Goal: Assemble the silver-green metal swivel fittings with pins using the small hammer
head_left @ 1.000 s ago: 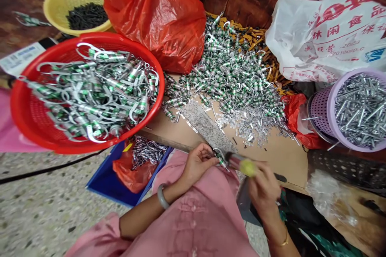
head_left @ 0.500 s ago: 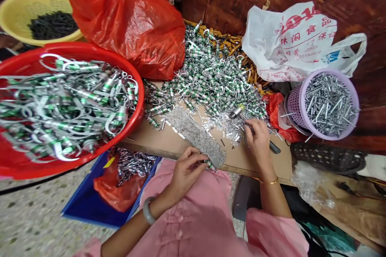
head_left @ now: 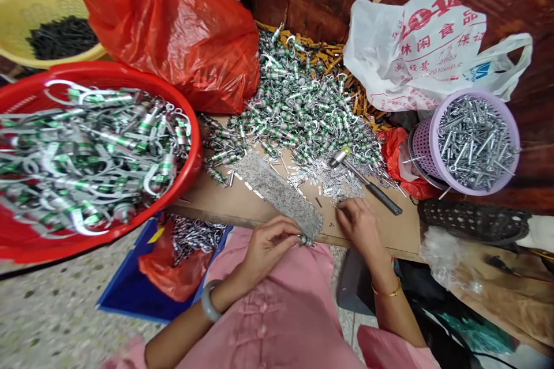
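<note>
Green-banded metal clip [head_left: 306,240]: small, silver and green, at the front edge of the tan wooden board [head_left: 389,236], just beside the lower end of the grey speckled stone slab [head_left: 277,193].
Left hand [head_left: 268,248]: thumb and fingers pressed together, pinching the clip.
Right hand [head_left: 359,228]: fingers curled downward, their tips on the board near small silver pieces [head_left: 335,187]; whether they pinch one, I cannot tell.
Tool: slim steel hand tool with a dark grip [head_left: 372,187], lying on the board at 12 o'clock from the right hand.
Edges: the board's front edge runs just below both hands; the round red plastic basket of clips [head_left: 197,150] reaches over the board's left end at 9 o'clock.
Room: a short gap between the hands; a heap of green-banded clips [head_left: 298,109] lies at 12 o'clock; a round lilac plastic basket of steel pins [head_left: 515,144] sits at 2 o'clock.
</note>
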A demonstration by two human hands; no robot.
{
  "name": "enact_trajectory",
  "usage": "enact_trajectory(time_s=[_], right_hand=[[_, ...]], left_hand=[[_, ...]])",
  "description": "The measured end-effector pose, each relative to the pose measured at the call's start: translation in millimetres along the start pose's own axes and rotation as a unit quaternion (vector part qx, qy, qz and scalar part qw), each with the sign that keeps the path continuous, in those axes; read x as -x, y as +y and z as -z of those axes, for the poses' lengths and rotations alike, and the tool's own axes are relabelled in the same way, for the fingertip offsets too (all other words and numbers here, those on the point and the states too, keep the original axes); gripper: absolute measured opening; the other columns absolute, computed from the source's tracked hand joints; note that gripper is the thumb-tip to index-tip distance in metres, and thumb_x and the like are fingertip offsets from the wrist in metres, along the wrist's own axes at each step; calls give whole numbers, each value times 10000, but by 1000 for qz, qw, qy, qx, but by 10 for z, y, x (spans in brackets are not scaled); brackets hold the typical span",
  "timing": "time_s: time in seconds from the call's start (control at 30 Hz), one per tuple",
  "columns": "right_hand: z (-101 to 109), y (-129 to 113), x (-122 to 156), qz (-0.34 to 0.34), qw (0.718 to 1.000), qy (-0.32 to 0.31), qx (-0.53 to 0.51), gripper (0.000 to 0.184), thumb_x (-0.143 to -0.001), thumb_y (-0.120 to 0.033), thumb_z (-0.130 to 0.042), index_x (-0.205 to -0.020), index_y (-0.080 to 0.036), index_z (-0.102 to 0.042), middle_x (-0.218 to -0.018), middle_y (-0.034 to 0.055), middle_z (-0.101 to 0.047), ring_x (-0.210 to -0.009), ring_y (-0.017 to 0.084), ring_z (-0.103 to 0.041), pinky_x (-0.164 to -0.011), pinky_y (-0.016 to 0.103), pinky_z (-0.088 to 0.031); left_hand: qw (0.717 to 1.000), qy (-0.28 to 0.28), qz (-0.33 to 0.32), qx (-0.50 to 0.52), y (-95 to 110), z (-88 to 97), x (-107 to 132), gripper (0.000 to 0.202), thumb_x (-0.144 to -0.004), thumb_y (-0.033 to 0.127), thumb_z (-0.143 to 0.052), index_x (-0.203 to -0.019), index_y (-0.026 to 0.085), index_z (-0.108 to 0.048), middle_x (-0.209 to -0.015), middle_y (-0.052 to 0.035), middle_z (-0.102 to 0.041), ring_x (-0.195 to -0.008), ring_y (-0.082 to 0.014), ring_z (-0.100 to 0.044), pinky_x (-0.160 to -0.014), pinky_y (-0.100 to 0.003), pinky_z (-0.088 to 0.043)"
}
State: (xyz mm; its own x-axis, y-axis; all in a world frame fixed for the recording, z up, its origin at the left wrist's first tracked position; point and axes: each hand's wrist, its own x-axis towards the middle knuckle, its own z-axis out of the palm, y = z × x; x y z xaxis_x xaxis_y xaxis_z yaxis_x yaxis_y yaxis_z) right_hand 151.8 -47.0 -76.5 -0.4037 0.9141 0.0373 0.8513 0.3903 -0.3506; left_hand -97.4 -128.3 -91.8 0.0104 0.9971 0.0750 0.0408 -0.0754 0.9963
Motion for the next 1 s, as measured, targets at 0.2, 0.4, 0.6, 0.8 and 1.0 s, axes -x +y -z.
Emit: enact_trajectory(time_s=[0.2,0.4,0.6,0.8,1.0], right_hand=[[127,-601,76,57,969,-79,-228,61,-974,-261,-619,-929,-234,-652,-829,22,-677,-813,192,-631,-720,302,-479],[115,-779,78,104,958,-113,-241,57,-983,-224,-606,-939,-218,-640,-844,30,-679,-827,196,-625,-714,303,-471],[133,-761,90,106,967,-119,-196,101,-1005,-244,-555,-946,-218,-633,-861,49,-683,-843,217,-628,-736,329,-490],[69,-805,156,69,960,-107,-248,161,-1004,-329,-557,-1115,-234,-623,-936,60,-682,-813,196,-654,-723,311,-534],[44,-766,164,47,961,-84,-260,145,-992,-328,-585,-1062,-245,-680,-959,75,-693,-909,212,-660,-794,331,-545]], left_hand=[[999,-4,-26,-20,40,13,34,48,-877,152,-724,-847,190,-720,-838,-49,-735,-804,-172,-703,-734,-264,-548],[997,-11,-61,-36,36,55,37,51,-884,136,-711,-900,182,-725,-867,-63,-739,-819,-172,-710,-734,-261,-559],[996,-12,-77,-37,23,33,64,105,-904,139,-684,-952,189,-764,-916,-86,-757,-852,-183,-721,-756,-282,-572],[994,82,40,58,22,-15,48,85,-885,242,-717,-815,198,-737,-824,-58,-742,-777,-196,-704,-699,-303,-561],[993,-43,-63,-87,186,129,-87,95,-874,158,-676,-879,211,-755,-893,-85,-777,-864,-221,-695,-807,-361,-529]])
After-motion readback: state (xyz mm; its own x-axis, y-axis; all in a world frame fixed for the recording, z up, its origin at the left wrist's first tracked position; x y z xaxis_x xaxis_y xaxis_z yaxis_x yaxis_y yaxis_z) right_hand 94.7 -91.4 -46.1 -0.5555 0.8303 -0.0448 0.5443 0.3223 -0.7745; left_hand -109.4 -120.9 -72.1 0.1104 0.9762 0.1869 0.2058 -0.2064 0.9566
